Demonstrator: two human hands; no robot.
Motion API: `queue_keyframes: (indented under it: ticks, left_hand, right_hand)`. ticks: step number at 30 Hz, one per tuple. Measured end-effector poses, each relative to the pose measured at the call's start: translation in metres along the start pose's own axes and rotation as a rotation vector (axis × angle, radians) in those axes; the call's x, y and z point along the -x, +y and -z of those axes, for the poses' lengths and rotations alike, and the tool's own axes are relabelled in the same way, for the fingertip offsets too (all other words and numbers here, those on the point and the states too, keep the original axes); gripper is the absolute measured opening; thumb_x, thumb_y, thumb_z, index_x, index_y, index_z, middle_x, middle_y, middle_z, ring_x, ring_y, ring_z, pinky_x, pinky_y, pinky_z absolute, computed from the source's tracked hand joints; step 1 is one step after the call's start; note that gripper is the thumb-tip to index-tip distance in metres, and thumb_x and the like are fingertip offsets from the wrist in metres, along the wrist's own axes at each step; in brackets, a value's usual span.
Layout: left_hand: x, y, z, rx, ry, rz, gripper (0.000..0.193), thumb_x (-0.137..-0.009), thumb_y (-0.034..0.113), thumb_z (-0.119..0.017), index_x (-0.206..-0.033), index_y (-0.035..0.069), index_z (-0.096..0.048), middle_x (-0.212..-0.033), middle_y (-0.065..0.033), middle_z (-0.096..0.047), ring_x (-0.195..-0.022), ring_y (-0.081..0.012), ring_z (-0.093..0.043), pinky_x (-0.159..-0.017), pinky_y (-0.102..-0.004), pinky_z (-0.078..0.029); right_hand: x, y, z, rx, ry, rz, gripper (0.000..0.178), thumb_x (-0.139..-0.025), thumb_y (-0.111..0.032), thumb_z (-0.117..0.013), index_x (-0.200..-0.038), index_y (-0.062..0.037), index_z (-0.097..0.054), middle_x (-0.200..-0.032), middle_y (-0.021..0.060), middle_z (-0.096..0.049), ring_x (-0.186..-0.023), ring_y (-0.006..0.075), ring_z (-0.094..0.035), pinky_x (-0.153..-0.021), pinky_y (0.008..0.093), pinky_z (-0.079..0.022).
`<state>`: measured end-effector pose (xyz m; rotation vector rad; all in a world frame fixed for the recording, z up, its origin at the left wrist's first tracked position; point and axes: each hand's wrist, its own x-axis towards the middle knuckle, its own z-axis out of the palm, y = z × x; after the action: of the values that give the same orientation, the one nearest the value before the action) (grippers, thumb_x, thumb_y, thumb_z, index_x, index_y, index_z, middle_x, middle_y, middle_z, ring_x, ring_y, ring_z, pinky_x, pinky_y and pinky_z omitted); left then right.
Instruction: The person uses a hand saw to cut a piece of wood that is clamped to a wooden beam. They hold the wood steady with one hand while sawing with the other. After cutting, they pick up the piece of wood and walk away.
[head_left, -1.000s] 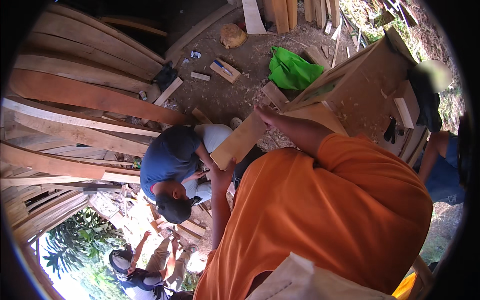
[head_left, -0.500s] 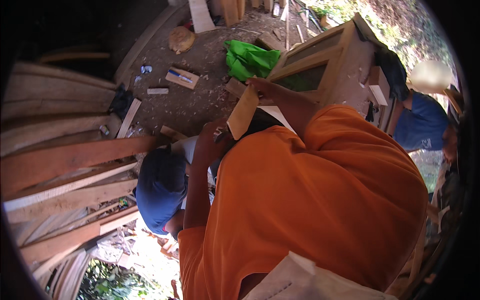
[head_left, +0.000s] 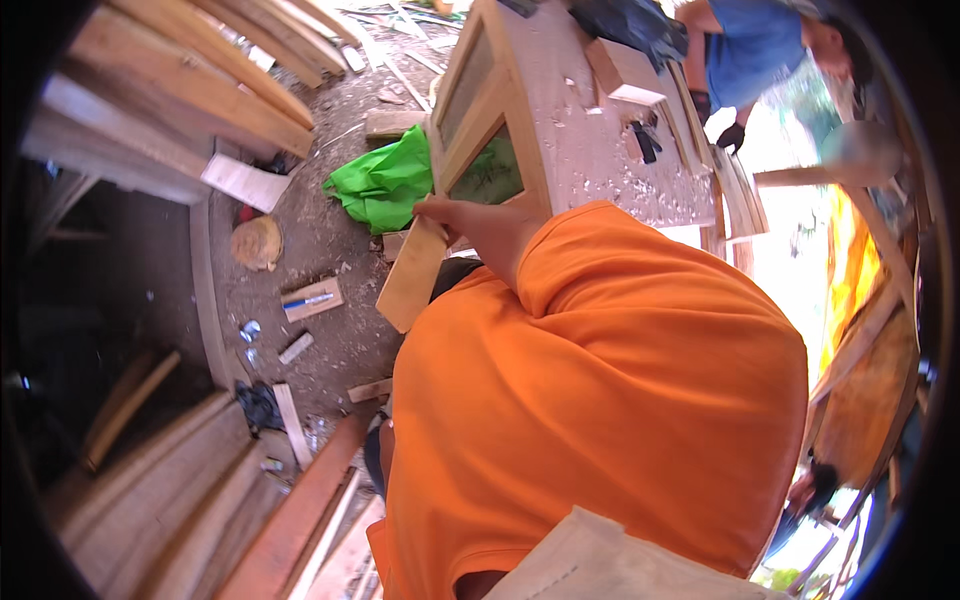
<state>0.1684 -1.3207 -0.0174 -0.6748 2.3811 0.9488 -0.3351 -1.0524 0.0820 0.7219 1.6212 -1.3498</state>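
Pale wood: my right hand (head_left: 443,212) is closed around the top end of a board (head_left: 411,275), which hangs tilted below it. A green bag (head_left: 384,184) lies just left; the cabinet (head_left: 540,120) stands just above. My left hand is hidden.

I see crumpled green plastic bag (head_left: 385,183) on dirt floor beside wooden cabinet; no labels, signs, screens.
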Motion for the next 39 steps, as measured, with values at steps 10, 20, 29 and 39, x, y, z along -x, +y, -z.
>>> queue_keyframes:
  ticks: [10, 20, 29, 39]
  left_hand:
    - [-0.109, 0.047, 0.145, 0.479, -0.033, 0.317, 0.031, -0.102, 0.024, -0.048, -0.106, 0.000, -0.068, -0.085, -0.0171, -0.071, -0.061, -0.0179, -0.066, -0.056, -0.0270, -0.052]
    - [-0.261, 0.120, 0.181, 0.467, -0.286, -0.063, 0.037, -0.096, 0.005, -0.050, -0.131, -0.001, -0.062, -0.119, -0.0194, -0.069, -0.088, -0.0233, -0.073, -0.082, -0.0367, -0.057]
    - [-0.395, 0.044, 0.199, -0.252, -0.512, 0.080, 0.041, -0.089, 0.015, -0.056, -0.127, 0.015, -0.068, -0.127, -0.0207, -0.067, -0.121, -0.0373, -0.063, -0.102, -0.0468, -0.050]
    - [-0.633, -0.174, 0.073, 0.156, -0.186, 0.557, 0.061, -0.096, 0.033, -0.066, -0.151, 0.018, -0.044, -0.134, -0.0188, -0.062, -0.117, -0.0348, -0.063, -0.097, -0.0472, -0.053]
  right_hand:
    - [-0.045, -0.013, -0.010, -0.045, 0.296, -0.041, 0.101, -0.080, -0.040, -0.079, -0.159, -0.0233, -0.019, -0.157, 0.0145, -0.034, -0.132, 0.0419, -0.051, -0.086, 0.0706, -0.054]
    - [-0.089, 0.010, -0.026, 0.101, 0.362, -0.002, 0.116, -0.074, -0.050, -0.084, -0.162, -0.0233, -0.013, -0.155, 0.0162, -0.038, -0.134, 0.0421, -0.048, -0.083, 0.0692, -0.056]
    - [-0.086, 0.028, -0.071, 0.048, 0.342, -0.279, 0.109, -0.080, -0.060, -0.076, -0.161, -0.0218, -0.013, -0.155, 0.0204, -0.035, -0.133, 0.0444, -0.047, -0.093, 0.0630, -0.052]
    - [-0.195, 0.066, -0.100, 0.083, 0.291, -0.410, 0.090, -0.093, -0.054, -0.064, -0.161, -0.0209, -0.015, -0.151, 0.0211, -0.038, -0.125, 0.0383, -0.054, -0.086, 0.0522, -0.056]
